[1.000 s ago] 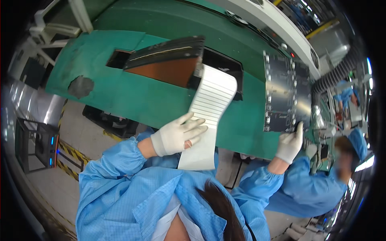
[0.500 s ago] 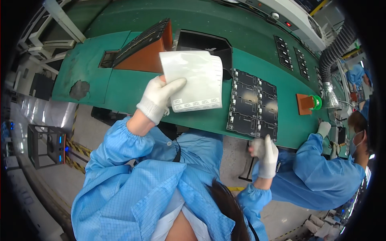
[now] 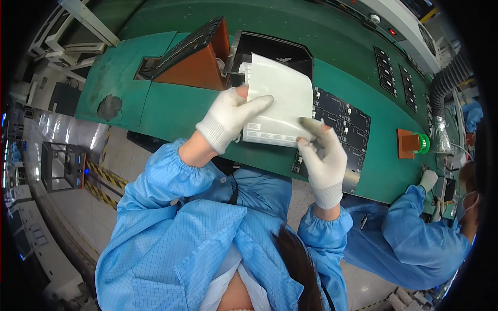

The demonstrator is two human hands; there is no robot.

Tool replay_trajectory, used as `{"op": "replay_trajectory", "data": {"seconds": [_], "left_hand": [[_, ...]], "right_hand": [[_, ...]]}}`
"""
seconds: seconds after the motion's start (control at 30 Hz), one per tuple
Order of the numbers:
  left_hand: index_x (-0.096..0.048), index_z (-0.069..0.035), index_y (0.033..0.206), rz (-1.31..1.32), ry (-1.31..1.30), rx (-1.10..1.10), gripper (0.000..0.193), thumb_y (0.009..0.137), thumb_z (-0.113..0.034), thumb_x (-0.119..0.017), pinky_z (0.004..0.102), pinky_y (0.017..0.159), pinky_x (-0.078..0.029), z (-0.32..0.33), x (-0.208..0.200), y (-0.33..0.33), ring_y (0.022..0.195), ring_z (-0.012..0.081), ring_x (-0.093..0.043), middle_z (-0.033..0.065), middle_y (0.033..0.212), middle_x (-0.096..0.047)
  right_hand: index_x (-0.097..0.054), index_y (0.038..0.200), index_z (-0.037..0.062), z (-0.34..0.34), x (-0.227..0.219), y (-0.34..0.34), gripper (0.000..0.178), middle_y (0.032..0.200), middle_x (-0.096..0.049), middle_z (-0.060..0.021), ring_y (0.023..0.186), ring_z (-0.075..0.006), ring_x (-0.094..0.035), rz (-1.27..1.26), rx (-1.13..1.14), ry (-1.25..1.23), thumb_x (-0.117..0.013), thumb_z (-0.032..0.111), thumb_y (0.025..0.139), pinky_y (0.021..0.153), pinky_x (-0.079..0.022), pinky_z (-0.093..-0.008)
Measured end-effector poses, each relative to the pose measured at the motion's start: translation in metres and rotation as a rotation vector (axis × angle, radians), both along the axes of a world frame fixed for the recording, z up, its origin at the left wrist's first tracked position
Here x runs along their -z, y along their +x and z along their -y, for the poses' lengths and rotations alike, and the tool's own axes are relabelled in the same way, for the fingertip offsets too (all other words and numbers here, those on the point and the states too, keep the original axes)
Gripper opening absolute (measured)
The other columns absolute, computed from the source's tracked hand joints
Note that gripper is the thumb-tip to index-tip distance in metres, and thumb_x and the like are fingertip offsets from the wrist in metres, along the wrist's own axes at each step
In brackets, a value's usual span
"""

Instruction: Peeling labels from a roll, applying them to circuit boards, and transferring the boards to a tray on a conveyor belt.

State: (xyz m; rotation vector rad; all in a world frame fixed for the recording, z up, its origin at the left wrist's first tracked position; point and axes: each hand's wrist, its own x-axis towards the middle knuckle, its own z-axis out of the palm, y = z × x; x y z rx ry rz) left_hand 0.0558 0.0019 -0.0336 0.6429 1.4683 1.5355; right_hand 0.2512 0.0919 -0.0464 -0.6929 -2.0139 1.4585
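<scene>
My gloved left hand (image 3: 233, 111) holds up a white sheet of labels (image 3: 280, 96), thumb across its face and the other fingers behind it. Small printed labels line the sheet's lower edge. At the lower right corner of the sheet, my gloved right hand (image 3: 324, 155) has its thumb and fingertips closed on the edge; whether a single label is between them is too small to tell. Partly hidden behind this hand lies a panel of black circuit boards (image 3: 358, 122) on the green bench.
An orange stand (image 3: 194, 67) with a black panel leaning on it and a black bin (image 3: 277, 44) stand behind the sheet. More black boards (image 3: 385, 70) lie farther back. To the right are a green tape roll (image 3: 423, 143), a flexible duct (image 3: 441, 88) and a co-worker (image 3: 420, 233).
My right hand has moved up and left from the boards' near edge to the sheet's lower right corner. In the picture, the sheet and my left hand have shifted slightly right.
</scene>
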Motion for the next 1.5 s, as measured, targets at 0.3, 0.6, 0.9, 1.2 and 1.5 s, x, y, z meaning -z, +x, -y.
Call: {"op": "replay_trajectory", "data": {"seconds": [0.3, 0.6, 0.9, 1.2, 1.5], "left_hand": [[-0.036, 0.001, 0.143, -0.175, 0.242, 0.01, 0.066, 0.083, 0.008, -0.063, 0.0336, 0.101, -0.048, 0.02, 0.002, 0.01, 0.117, 0.0217, -0.058, 0.0129, 0.141, -0.048], [-0.054, 0.002, 0.124, -0.113, 0.084, 0.052, 0.04, 0.085, 0.006, -0.062, 0.0303, 0.096, -0.051, 0.012, 0.011, 0.009, 0.111, 0.0187, -0.062, 0.0106, 0.118, -0.063], [-0.053, 0.002, 0.124, -0.344, -0.036, 0.089, 0.04, 0.085, 0.003, -0.063, 0.0285, 0.094, -0.051, 0.015, 0.013, 0.002, 0.106, 0.0177, -0.065, 0.0093, 0.112, -0.066], [-0.053, 0.002, 0.123, -0.039, -0.005, 0.087, 0.04, 0.084, 0.006, -0.064, 0.0281, 0.094, -0.051, 0.014, 0.002, 0.0, 0.104, 0.0161, -0.065, 0.01, 0.112, -0.065], [-0.053, 0.003, 0.124, 0.092, 0.052, 0.083, 0.043, 0.083, 0.007, -0.065, 0.0279, 0.091, -0.052, 0.007, -0.001, 0.005, 0.104, 0.0177, -0.064, 0.0118, 0.113, -0.064]], "right_hand": [[-0.057, 0.123, -0.006, -0.028, 0.0, -0.019, 0.035, 0.114, -0.062, -0.0115, 0.099, -0.0141, -0.059, 0.036, 0.071, -0.03, -0.061, -0.001, 0.088, 0.086, -0.048, -0.0255], [-0.063, 0.115, 0.0032, -0.022, -0.013, -0.045, 0.046, 0.1, -0.064, -0.0111, 0.097, -0.0297, -0.058, -0.05, -0.056, 0.713, -0.073, -0.002, 0.071, 0.087, -0.044, -0.0383], [-0.064, 0.111, 0.0059, -0.016, -0.004, -0.063, 0.042, 0.09, -0.065, -0.0066, 0.09, -0.0272, -0.058, 0.024, -0.034, 0.727, -0.075, 0.002, 0.07, 0.083, -0.042, -0.0377], [-0.066, 0.102, 0.0062, -0.014, -0.002, -0.064, 0.038, 0.09, -0.063, -0.006, 0.086, -0.0278, -0.059, -0.115, -0.04, 0.987, -0.075, -0.001, 0.066, 0.078, -0.045, -0.0399], [-0.061, 0.101, 0.0019, -0.026, -0.017, -0.044, 0.035, 0.091, -0.061, -0.0072, 0.085, -0.0244, -0.058, -0.135, -0.081, 0.796, -0.071, -0.005, 0.069, 0.074, -0.046, -0.0369]]}}
